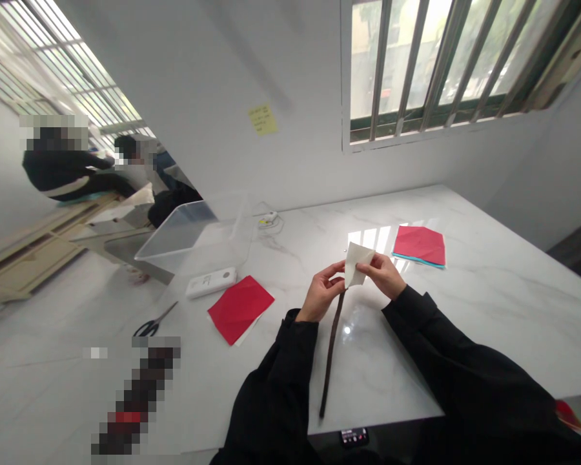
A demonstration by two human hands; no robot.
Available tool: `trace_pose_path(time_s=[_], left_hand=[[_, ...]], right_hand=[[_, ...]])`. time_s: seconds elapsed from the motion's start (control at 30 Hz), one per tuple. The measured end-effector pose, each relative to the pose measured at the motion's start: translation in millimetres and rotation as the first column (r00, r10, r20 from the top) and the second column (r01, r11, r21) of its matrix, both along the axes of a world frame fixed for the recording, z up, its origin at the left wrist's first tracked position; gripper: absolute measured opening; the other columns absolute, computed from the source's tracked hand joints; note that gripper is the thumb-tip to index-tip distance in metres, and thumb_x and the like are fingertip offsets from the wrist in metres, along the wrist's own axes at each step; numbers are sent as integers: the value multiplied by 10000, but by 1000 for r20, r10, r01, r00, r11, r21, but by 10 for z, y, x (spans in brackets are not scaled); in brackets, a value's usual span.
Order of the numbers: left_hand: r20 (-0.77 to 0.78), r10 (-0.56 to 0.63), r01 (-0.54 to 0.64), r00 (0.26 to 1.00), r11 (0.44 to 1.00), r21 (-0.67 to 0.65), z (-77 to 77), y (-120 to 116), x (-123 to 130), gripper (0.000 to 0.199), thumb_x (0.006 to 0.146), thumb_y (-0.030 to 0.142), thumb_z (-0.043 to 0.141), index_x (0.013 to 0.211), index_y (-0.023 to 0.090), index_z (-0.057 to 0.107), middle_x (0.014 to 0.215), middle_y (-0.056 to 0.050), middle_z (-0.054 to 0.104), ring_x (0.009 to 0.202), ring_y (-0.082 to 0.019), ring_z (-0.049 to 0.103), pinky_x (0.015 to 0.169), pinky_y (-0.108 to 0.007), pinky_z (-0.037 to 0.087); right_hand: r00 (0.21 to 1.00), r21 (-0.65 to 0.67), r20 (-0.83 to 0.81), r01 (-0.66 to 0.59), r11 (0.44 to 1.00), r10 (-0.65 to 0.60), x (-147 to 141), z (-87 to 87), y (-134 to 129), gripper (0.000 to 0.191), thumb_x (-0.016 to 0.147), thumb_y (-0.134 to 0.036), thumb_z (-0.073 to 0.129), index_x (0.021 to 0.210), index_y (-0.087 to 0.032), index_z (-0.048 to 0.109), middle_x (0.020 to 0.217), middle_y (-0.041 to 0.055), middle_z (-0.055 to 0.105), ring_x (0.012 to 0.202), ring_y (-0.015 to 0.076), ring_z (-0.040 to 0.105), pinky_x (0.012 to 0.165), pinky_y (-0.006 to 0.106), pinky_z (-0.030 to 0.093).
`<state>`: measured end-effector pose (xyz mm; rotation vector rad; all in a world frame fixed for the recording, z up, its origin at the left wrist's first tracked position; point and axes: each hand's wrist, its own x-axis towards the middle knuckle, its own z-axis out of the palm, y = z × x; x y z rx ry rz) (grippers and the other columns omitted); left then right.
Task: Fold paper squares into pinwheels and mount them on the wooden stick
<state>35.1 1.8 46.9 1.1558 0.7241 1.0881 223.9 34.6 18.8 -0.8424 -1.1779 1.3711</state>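
You are working over the white marble worktop (489, 323), with a clear plastic tub (193, 232) standing at eleven o'clock, a red paper sheet (239, 309) lying at ten and a second red sheet (420, 245) at one. Your left hand (322, 290) and right hand (382, 274) are pinching a white paper triangle (356, 263) at twelve o'clock, with a dark strip (332, 355) hanging down toward six.

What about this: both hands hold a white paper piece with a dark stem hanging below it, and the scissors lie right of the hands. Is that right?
No, the scissors lie left of the left hand, not right, as the head view shows. That hand and the right hand do hold the white paper piece, with the dark stem hanging below it.
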Motion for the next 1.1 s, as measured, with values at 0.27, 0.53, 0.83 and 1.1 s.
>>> trace_pose_path(time_s=[0.27,0.53,0.83,1.1], left_hand=[[49,10,-8,999,999,-51,23,3,19,493,694,344,851,1140,169,735,1123,-102,706,801,-136,601,702,-234,455],[113,5,9,994,992,-128,-65,22,34,611,672,307,866,1225,184,638,915,-29,656,696,-101,536,680,-252,422],[-36,-110,103,993,983,-154,-119,38,-9,461,743,306,801,1163,171,668,1013,-69,647,740,-106,590,712,-257,451],[-186,-122,94,975,984,-153,-173,78,-36,455,810,459,743,1107,115,717,878,-57,635,651,-85,557,596,-221,390]], right_hand=[[997,-10,-60,-58,998,57,-17,-95,50,367,742,-434,831,994,-173,781,1017,84,777,914,276,717,837,384,558],[998,-96,-53,-36,995,31,-71,-96,56,426,710,-501,834,950,-154,772,937,89,774,835,261,717,739,343,555],[989,-139,-66,121,983,-131,24,-102,143,469,694,-533,834,972,-162,759,971,93,774,838,254,724,714,327,549],[982,-163,-119,124,979,-144,29,-87,147,512,667,-542,848,991,-155,759,989,107,770,893,260,718,772,345,556]])
